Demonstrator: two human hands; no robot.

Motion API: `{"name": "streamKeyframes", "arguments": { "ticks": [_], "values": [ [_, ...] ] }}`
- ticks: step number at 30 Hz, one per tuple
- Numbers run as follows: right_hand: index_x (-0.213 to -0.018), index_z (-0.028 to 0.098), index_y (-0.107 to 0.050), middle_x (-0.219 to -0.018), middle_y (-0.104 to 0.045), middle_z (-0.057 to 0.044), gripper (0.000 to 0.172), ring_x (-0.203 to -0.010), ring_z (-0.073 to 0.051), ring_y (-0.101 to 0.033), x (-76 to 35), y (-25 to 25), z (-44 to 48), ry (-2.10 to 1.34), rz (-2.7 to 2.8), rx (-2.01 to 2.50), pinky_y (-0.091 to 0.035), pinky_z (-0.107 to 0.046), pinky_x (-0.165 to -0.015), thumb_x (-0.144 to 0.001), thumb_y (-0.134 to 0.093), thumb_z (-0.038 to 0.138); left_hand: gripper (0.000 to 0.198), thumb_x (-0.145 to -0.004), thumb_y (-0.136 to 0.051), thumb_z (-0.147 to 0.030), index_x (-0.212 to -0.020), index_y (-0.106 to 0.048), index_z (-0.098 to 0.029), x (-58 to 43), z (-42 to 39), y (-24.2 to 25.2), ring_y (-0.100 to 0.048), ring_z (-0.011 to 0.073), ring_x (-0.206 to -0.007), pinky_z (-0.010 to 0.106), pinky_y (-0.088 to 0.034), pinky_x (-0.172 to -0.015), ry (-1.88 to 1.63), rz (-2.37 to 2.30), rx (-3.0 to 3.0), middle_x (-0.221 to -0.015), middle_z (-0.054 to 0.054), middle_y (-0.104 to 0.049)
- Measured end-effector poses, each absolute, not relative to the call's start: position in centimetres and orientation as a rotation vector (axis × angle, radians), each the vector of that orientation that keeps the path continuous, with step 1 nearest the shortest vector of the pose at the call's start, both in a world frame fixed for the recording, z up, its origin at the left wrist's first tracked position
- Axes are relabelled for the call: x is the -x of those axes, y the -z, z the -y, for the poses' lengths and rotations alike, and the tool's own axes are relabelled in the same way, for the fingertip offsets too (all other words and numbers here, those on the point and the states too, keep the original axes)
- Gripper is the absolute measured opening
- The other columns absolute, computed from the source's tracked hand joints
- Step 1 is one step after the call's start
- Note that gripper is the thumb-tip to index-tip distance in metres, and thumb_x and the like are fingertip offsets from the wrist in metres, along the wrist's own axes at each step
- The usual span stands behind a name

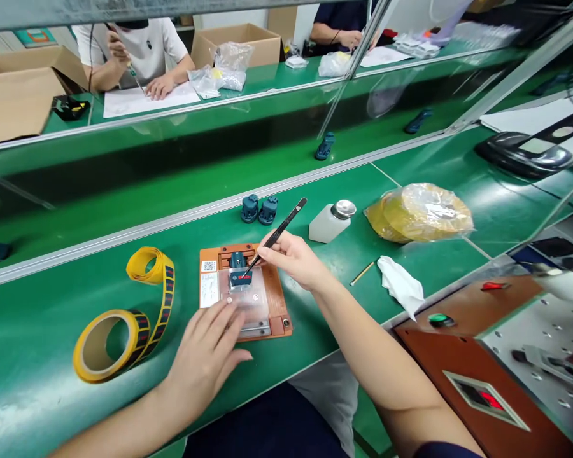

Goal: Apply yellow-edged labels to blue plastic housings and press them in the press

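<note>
Black tweezers (286,222) are pinched in my right hand (293,257), their tips down at a dark blue label with red lettering (241,278). That label lies at the upper end of a clear plate on an orange-brown fixture (279,296). Just behind the label, a dark blue plastic part (237,259) sits in the fixture. My left hand (209,353) rests with its fingers spread, fingertips on the lower left of the clear plate, holding nothing. To the left, a yellow roll of labels (109,346) has its strip unwound up to a smaller coil (148,264).
Two dark blue parts (258,210) stand behind the fixture. Rightward are a white bottle with a metal cap (332,222), a wrapped yellow roll (420,213), a small stick (361,273) and a white cloth (401,283). A brown machine (434,350) borders the right. Co-workers sit beyond the partition.
</note>
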State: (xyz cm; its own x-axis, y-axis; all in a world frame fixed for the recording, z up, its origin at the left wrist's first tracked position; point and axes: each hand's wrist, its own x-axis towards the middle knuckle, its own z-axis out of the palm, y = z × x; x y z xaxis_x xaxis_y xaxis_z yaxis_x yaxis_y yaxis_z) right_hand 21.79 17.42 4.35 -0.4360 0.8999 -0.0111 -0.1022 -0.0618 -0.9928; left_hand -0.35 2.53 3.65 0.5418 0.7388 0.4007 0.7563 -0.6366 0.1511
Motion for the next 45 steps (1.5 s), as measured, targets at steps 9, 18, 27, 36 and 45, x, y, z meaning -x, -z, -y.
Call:
{"name": "streamKeyframes", "arguments": {
  "ticks": [9, 18, 27, 36, 45],
  "values": [
    [-0.091, 0.019, -0.06, -0.086, -0.073, -0.004, 0.033, -0.083, -0.02, -0.073, -21.7, -4.0, -17.3, -1.578, 1.472, 0.888, -0.059, -0.037, -0.081, -0.087, -0.074, 0.048, 0.048, -0.095, -0.066, -0.03, -0.136, -0.057, -0.008, -0.9, -1.9, -1.5, -0.051, 0.0362, -0.133, 0.055, -0.037, -0.11, 0.64, 1.385, 2.69, -0.14, 0.019, -0.062],
    [-0.09, 0.019, -0.06, -0.084, -0.072, -0.003, 0.034, -0.082, -0.02, -0.073, -21.5, -4.2, -17.2, -1.598, 1.442, 0.922, -0.059, -0.036, -0.081, -0.084, -0.077, 0.048, 0.047, -0.095, -0.066, -0.028, -0.137, -0.057, -0.008, -0.9, -1.7, -1.2, -0.05, 0.0359, -0.134, 0.055, -0.037, -0.11, 0.644, 1.408, 2.686, -0.141, 0.018, -0.061],
    [-0.089, 0.02, -0.06, -0.084, -0.072, -0.003, 0.034, -0.081, -0.02, -0.073, -21.5, -3.9, -17.2, -1.609, 1.439, 0.899, -0.059, -0.036, -0.081, -0.084, -0.077, 0.049, 0.047, -0.095, -0.066, -0.027, -0.137, -0.057, -0.009, -0.9, -1.8, -1.0, -0.051, 0.0359, -0.134, 0.055, -0.037, -0.111, 0.662, 1.419, 2.676, -0.141, 0.018, -0.062],
    [-0.088, 0.019, -0.061, -0.083, -0.073, -0.003, 0.037, -0.081, -0.02, -0.074, -21.6, -3.5, -17.5, -1.608, 1.433, 0.9, -0.06, -0.036, -0.08, -0.082, -0.078, 0.051, 0.043, -0.097, -0.063, -0.029, -0.135, -0.059, -0.011, -0.8, -2.0, -1.9, -0.054, 0.0329, -0.131, 0.055, -0.032, -0.114, 0.66, 1.412, 2.674, -0.139, 0.017, -0.064],
    [-0.088, 0.019, -0.062, -0.083, -0.074, -0.004, 0.037, -0.081, -0.021, -0.074, -21.6, -3.5, -17.7, -1.61, 1.467, 0.916, -0.059, -0.037, -0.08, -0.082, -0.077, 0.053, 0.059, -0.092, -0.069, -0.044, -0.138, -0.056, -0.011, -1.1, -4.2, -3.6, -0.06, 0.0329, -0.119, 0.053, -0.034, -0.104, 0.49, 1.425, 2.68, -0.143, 0.017, -0.061]
  ]
}}
